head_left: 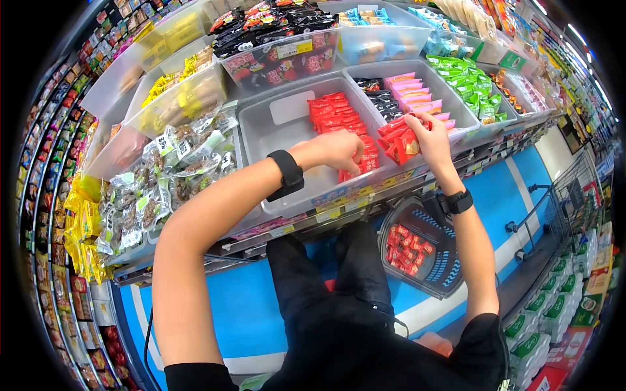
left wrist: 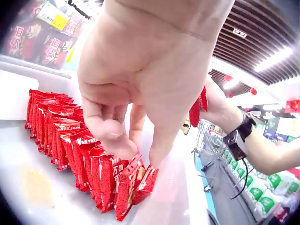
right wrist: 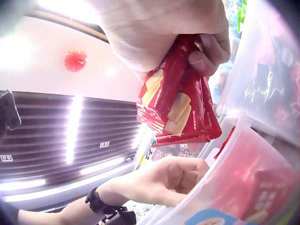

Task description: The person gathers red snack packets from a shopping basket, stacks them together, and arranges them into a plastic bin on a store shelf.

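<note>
Several red snack packets, printed with pale biscuit-like pieces, hang from my right hand, its fingers and thumb gripping their upper ends above the bin's front right edge. Inside the grey-white plastic bin, more red snack packets stand in an overlapping row. My left hand reaches down at the near end of that row. Its thumb and fingertips pinch the top of the front packet, which leans a little away from the others.
A dark shopping basket with red packets inside is below the shelf edge, right of the legs. Clear bags of dark snacks lie left of the bin; pink packets fill the bin to the right. A shopping cart stands farther right.
</note>
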Motion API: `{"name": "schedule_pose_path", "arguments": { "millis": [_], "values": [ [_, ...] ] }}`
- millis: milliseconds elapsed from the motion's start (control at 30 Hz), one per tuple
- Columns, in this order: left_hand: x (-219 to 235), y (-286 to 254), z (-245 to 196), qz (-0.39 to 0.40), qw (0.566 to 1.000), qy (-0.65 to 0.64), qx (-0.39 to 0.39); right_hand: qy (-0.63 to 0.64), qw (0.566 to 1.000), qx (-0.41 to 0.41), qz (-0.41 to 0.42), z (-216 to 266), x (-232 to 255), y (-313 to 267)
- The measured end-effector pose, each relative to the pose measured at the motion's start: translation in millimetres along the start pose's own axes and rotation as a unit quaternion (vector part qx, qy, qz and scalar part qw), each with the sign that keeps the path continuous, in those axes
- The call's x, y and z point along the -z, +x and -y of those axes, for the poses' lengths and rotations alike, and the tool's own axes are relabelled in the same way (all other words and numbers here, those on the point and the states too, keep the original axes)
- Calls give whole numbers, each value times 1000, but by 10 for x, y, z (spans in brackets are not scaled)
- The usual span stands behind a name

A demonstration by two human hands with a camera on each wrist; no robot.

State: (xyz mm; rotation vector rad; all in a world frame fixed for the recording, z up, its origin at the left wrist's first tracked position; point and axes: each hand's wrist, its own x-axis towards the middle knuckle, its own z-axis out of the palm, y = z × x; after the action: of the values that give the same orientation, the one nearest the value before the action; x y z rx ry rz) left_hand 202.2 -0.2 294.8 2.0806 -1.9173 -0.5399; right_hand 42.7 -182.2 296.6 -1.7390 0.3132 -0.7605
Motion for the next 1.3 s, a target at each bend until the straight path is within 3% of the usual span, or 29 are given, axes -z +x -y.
{"name": "schedule_pose_path", "arguments": {
  "millis": [100,200,333,433,500,600,633,700,833,1033,1100,1200,1300],
  "values": [
    [-20,-1,-82,41,994,89,41,-11,1000,-2,9,-31,-20,26],
    [-125,59,-31,18,978,179,109,-26,1000,0,11,-68,-17,53],
    [-91,58,-49,22,978,177,112,-15,1000,-9,3,-16,-42,23],
    [-19,38,-137,48,973,209,84,-21,1000,-16,14,4,-44,25],
    [83,-33,-245,98,994,44,-35,-21,1000,-14,15,0,-42,27],
    [-132,70,-58,82,984,122,-98,-16,999,-21,19,-2,-36,22],
    [-170,97,-63,82,984,122,-98,-16,999,-21,19,0,-41,21],
    [-254,171,-90,40,965,247,-77,-6,1000,-13,18,3,-48,14],
    [-263,241,-103,43,961,259,-90,2,1000,-25,6,27,-68,3],
    [-171,215,-111,82,963,257,-22,-8,1000,-18,6,-77,-38,49],
    [-226,203,-81,81,964,251,24,-5,1000,-16,5,-70,-47,39],
    [-234,146,-52,41,982,185,7,-2,1000,-19,7,-9,-52,18],
    [-218,165,-6,48,992,115,-9,-6,1000,-22,9,7,-58,14]
  ]
}}
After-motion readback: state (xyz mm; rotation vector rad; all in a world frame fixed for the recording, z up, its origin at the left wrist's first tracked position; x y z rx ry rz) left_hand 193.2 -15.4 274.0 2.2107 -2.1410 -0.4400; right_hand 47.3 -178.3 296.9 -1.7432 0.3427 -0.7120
